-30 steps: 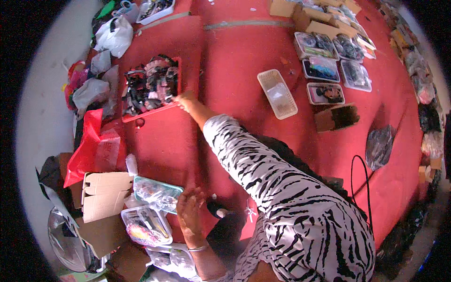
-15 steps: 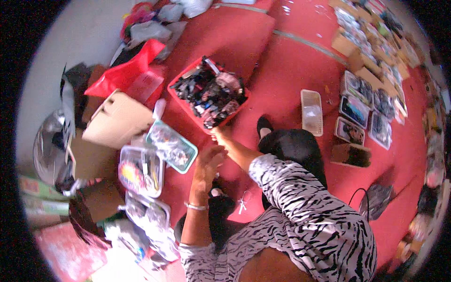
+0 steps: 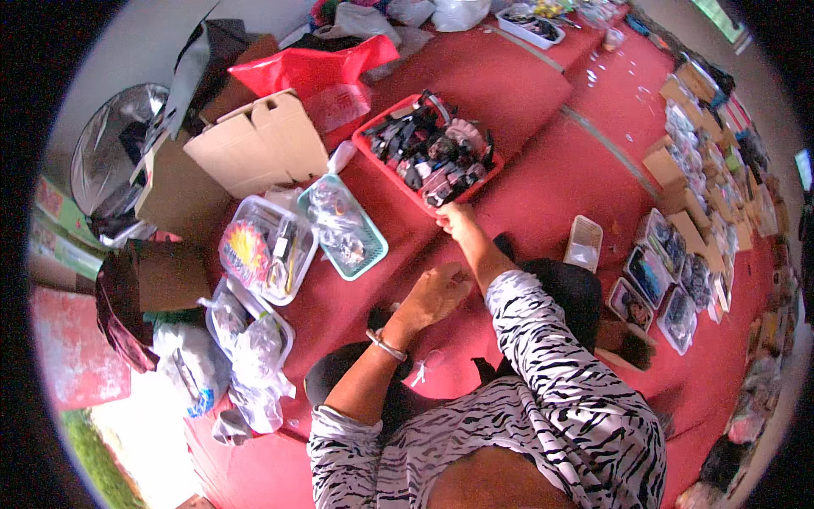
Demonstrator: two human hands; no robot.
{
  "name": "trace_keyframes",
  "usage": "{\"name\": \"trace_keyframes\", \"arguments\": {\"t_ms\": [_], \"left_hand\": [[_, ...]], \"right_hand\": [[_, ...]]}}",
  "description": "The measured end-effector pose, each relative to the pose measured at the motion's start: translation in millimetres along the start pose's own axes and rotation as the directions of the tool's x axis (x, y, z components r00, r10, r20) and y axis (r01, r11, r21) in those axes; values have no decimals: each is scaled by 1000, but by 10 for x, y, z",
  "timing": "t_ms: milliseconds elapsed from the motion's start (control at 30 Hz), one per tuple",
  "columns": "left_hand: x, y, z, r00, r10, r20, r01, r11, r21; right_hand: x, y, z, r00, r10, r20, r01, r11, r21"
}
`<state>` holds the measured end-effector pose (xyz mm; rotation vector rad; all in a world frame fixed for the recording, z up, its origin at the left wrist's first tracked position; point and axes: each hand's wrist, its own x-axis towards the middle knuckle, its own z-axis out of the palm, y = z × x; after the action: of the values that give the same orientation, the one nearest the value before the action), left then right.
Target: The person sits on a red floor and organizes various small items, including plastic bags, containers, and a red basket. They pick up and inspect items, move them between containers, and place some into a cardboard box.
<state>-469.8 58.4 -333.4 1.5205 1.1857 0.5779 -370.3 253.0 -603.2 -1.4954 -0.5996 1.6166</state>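
My right hand point(image 3: 455, 222) pinches the near rim of a red basket point(image 3: 398, 182), its arm stretched forward. Dark small goods point(image 3: 437, 148), some black and some pinkish, are heaped in the basket; their exact kind is hard to make out. My left hand point(image 3: 437, 294), with a bracelet point(image 3: 387, 345) at the wrist, hovers nearer to me, below the right forearm. Its fingers are loosely bent and partly apart, and nothing shows in them. Left of it lies a green basket point(image 3: 373, 242) holding clear plastic packets point(image 3: 337, 222).
A clear tub point(image 3: 298, 276), a cardboard box point(image 3: 254, 144) and plastic bags point(image 3: 254, 348) crowd the left. Right of my knees stand a cream basket point(image 3: 583, 240) and several filled trays point(image 3: 646, 276). Packed goods point(image 3: 704, 170) line the far right. Red matting point(image 3: 517, 127) covers the floor.
The whole view has swung, so the surroundings sit further right and higher. My right hand stays at the red basket's rim. My left hand has shifted away from the green basket, toward the right forearm.
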Motion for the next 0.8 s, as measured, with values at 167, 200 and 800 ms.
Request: {"name": "trace_keyframes", "arguments": {"t_ms": [167, 200, 800], "left_hand": [[58, -146, 74, 992, 123, 31, -122, 992, -32], [61, -212, 113, 994, 103, 47, -100, 993, -64], [-13, -714, 418, 934, 302, 190, -356, 829, 431]], "right_hand": [[57, 224, -237, 982, -96, 162, 72, 986, 149], [-107, 354, -285, 984, -58, 167, 37, 991, 130], [-870, 476, -148, 776, 453, 439, -446, 886, -126]]}}
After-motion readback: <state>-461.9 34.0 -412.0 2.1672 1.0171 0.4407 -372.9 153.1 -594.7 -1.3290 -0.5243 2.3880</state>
